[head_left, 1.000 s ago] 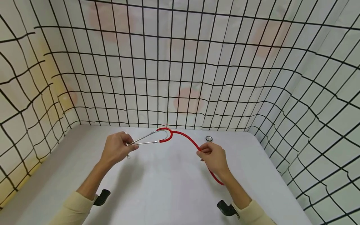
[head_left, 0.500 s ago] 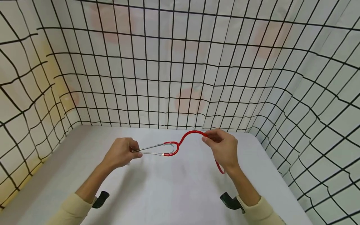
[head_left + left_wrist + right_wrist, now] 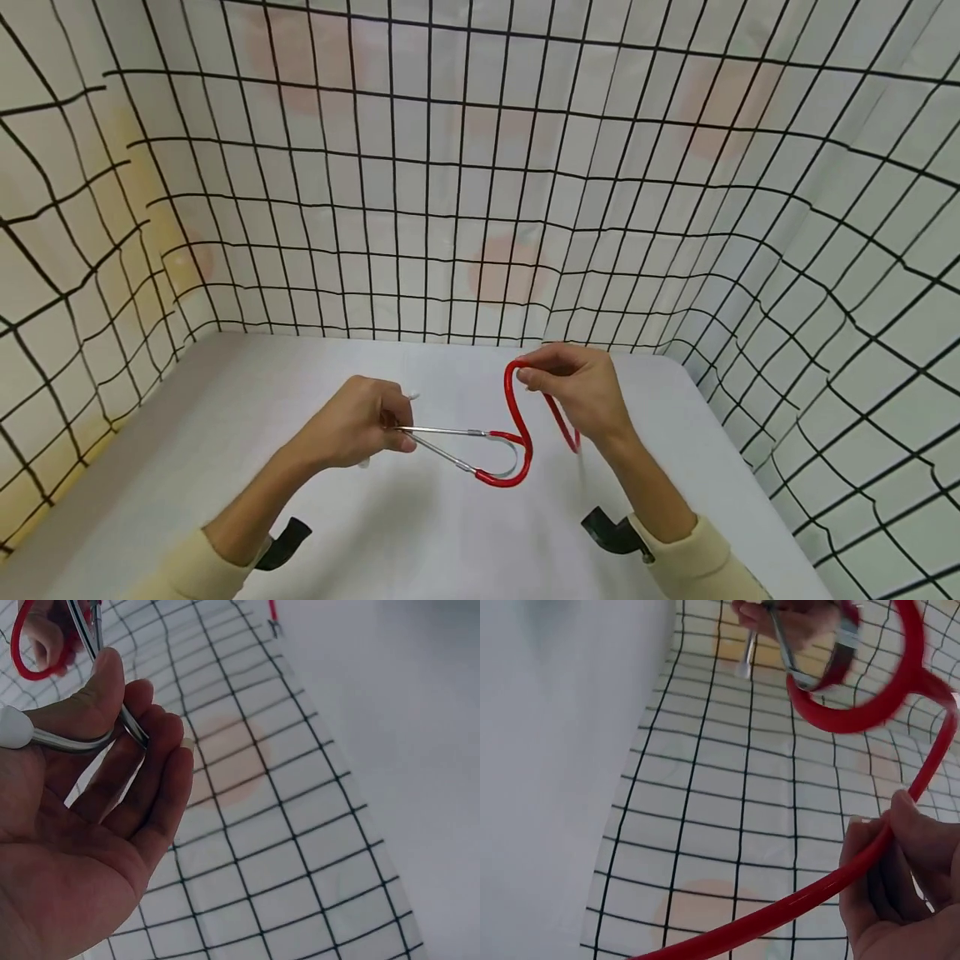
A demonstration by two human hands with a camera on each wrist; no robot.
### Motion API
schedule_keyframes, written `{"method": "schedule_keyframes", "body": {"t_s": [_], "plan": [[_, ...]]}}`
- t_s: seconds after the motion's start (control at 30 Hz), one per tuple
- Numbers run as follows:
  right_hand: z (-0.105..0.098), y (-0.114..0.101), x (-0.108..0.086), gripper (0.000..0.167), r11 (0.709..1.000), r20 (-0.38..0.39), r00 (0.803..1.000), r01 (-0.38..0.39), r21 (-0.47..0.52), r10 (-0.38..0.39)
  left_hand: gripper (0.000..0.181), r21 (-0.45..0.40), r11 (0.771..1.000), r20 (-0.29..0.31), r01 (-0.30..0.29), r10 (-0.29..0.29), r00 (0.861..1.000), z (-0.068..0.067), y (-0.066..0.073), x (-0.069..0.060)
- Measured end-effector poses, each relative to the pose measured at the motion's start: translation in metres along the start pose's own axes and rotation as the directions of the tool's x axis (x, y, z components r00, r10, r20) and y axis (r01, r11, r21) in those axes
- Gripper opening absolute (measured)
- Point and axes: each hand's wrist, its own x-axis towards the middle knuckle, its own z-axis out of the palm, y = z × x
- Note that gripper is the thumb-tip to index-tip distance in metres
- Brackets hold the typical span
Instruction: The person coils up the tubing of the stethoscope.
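A stethoscope with red tubing (image 3: pixel 517 408) and metal ear tubes (image 3: pixel 446 431) is held above the table. My left hand (image 3: pixel 367 425) pinches the metal tubes near their ear ends; a white ear tip (image 3: pixel 15 727) sticks out beside the thumb in the left wrist view. My right hand (image 3: pixel 585 387) pinches the red tube between thumb and fingertips, as the right wrist view shows with the tube (image 3: pixel 802 900) running through the fingers (image 3: pixel 877 862). From there the tube hangs down behind the hand. The chest piece cannot be made out in the head view.
A white table (image 3: pixel 247 383) lies below both hands. Black grid netting (image 3: pixel 450 208) over pale walls stands along the back and both sides. A dark curved piece is at each wrist, by the cream sleeves.
Both hands have come closer together, the left moving right and down. The ear tubes have turned, and the red tube now bends in an S. The right hand has risen since a second ago.
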Motion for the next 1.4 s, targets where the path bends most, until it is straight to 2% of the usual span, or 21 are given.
{"method": "schedule_keyframes", "body": {"t_s": [0.17,0.27,0.33,0.4,0.47,0.57,0.6,0.67,0.8,0.9,1.0,1.1,1.27,1.4], "plan": [[0.004,-0.012,-0.004,0.013,1.0,0.149,0.989,-0.021,0.007,0.02,0.018,-0.026,0.998,0.036,-0.057,0.058,0.998,0.0,0.014,0.005],[0.005,-0.019,-0.006,0.012,1.0,0.226,0.974,-0.004,0.005,0.003,0.018,-0.033,0.998,0.048,-0.052,0.053,0.997,0.0,0.013,0.007],[0.006,-0.024,-0.006,0.012,1.0,0.288,0.957,0.011,0.022,-0.017,0.018,-0.035,0.999,0.055,-0.039,0.04,0.998,0.001,0.012,0.006],[0.008,-0.028,-0.006,0.012,0.999,0.363,0.931,0.005,0.053,-0.024,0.017,-0.04,0.999,0.059,-0.026,0.028,0.998,0.002,0.01,0.005],[0.011,-0.032,-0.006,0.012,0.997,0.448,0.894,-0.027,0.075,-0.01,0.016,-0.044,0.999,0.06,-0.027,0.029,0.998,0.004,0.009,0.005],[0.016,-0.036,-0.005,0.011,0.996,0.547,0.836,-0.072,0.055,0.03,0.015,-0.058,0.997,0.06,-0.046,0.05,0.997,0.005,0.012,0.006],[0.018,-0.036,-0.004,0.011,0.997,0.569,0.821,-0.071,0.038,0.037,0.015,-0.066,0.996,0.062,-0.055,0.059,0.996,0.005,0.014,0.006],[0.022,-0.035,-0.002,0.011,0.999,0.591,0.806,-0.048,0.004,0.037,0.016,-0.08,0.994,0.072,-0.073,0.079,0.994,0.005,0.02,0.007],[0.025,-0.031,0.001,0.011,1.0,0.594,0.804,-0.011,-0.007,0.013,0.016,-0.099,0.989,0.097,-0.111,0.121,0.988,0.003,0.032,0.006],[0.027,-0.027,0.002,0.011,1.0,0.59,0.807,-0.016,0.021,0.0,0.015,-0.102,0.985,0.103,-0.14,0.15,0.983,0.001,0.04,0.004],[0.03,-0.022,0.003,0.012,0.998,0.583,0.812,-0.036,0.044,0.003,0.015,-0.107,0.981,0.094,-0.164,0.174,0.98,0.0,0.046,0.003],[0.034,-0.018,0.003,0.012,0.996,0.573,0.819,-0.072,0.045,0.033,0.016,-0.113,0.977,0.081,-0.179,0.188,0.979,-0.002,0.05,0.002],[0.04,-0.012,0.0,0.011,0.99,0.568,0.818,-0.137,0.031,0.095,0.014,-0.111,0.977,0.056,-0.184,0.191,0.98,-0.004,0.056,0.002],[0.044,-0.006,0.001,0.011,0.989,0.563,0.822,-0.137,0.06,0.08,0.014,-0.112,0.976,0.022,-0.185,0.189,0.982,-0.005,0.058,0.002]]}}
